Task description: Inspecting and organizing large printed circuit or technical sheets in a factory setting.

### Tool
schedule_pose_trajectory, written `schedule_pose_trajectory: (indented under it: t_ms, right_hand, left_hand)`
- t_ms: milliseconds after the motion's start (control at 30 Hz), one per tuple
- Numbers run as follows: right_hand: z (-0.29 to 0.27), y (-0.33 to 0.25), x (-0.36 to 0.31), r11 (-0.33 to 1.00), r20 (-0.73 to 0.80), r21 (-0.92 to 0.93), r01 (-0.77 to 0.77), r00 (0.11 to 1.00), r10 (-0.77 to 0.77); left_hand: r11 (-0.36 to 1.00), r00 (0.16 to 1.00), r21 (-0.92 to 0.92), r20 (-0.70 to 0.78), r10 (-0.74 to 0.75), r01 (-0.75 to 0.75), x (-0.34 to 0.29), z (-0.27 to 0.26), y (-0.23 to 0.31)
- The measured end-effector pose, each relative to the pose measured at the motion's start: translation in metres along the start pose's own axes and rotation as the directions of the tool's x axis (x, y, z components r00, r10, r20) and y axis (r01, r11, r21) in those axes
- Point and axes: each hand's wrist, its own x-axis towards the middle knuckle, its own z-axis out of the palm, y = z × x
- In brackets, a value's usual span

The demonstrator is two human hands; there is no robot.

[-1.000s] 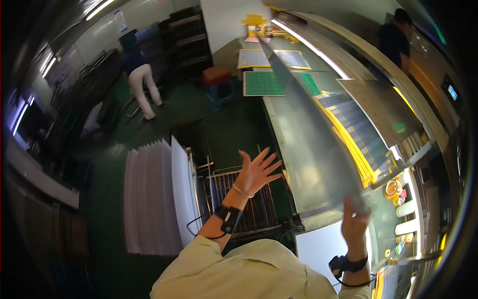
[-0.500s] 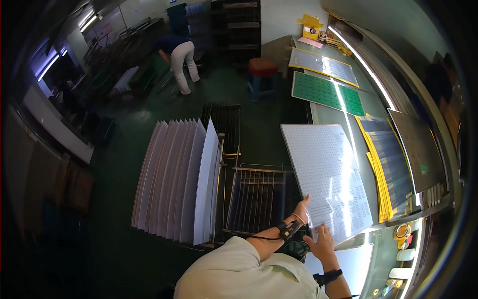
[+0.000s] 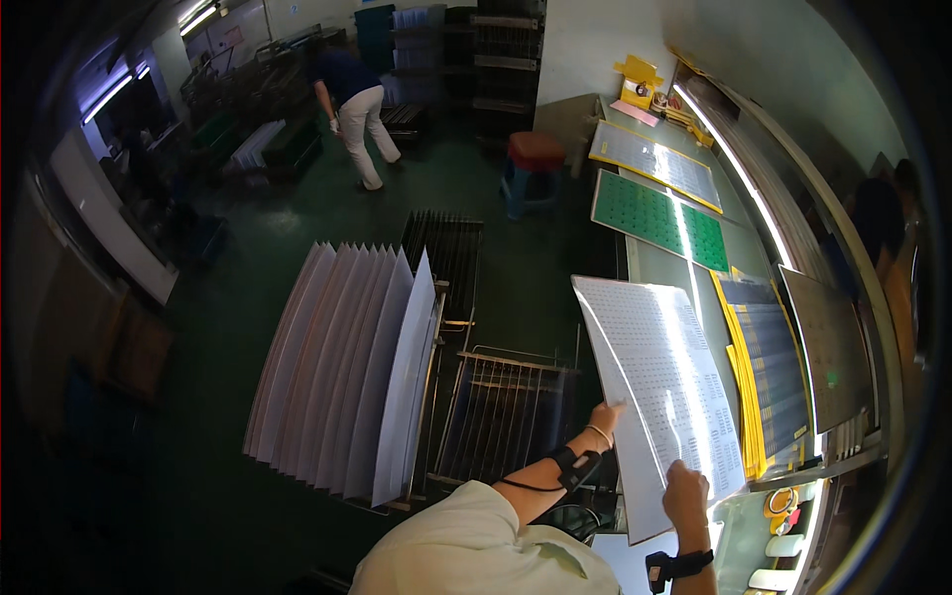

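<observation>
A white panel [image 3: 635, 476] lies tilted at the near end of the bench, its near edge towards me. Over it is a printed clear film [image 3: 684, 367], which bends up along a curved, shiny line, with plain white showing on the left. My left hand [image 3: 607, 418] is closed on the panel's left edge, thumb on top. My right hand [image 3: 686, 493] is closed in a pinch at the film's near edge; the exact fingertip contact is hidden. Left of my arms, several white panels [image 3: 347, 367] stand upright in a wire rack [image 3: 432, 357].
Another wire rack [image 3: 506, 407] stands beside my left forearm. Along the bench [image 3: 645, 260] lie a green panel [image 3: 661, 220], a yellow-edged film [image 3: 658, 165] and yellow-edged dark sheets [image 3: 769, 342]. A red-topped stool [image 3: 535, 151] stands farther off. A person [image 3: 357, 119] is at the back left.
My right hand has closed and risen from the panel's near edge, and the film now bows up. My left hand has stayed at the panel's left edge. The person behind has straightened somewhat.
</observation>
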Motion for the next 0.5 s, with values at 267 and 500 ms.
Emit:
schedule_pose_trajectory:
  t_ms: [267, 500]
  right_hand:
    - [0.011, 0.037, 0.041, 0.993, -0.223, -0.091, 0.079, 0.970, -0.098]
    - [-0.220, 0.151, 0.012, 0.771, -0.324, 0.637, -0.019, 0.900, 0.290]
  left_hand:
    - [0.780, 0.812, 0.335, -0.067, 0.579, -0.529, -0.060, 0.055, 0.013]
    - [0.723, 0.791, 0.383, 0.035, 0.610, -0.575, -0.161, 0.002, 0.083]
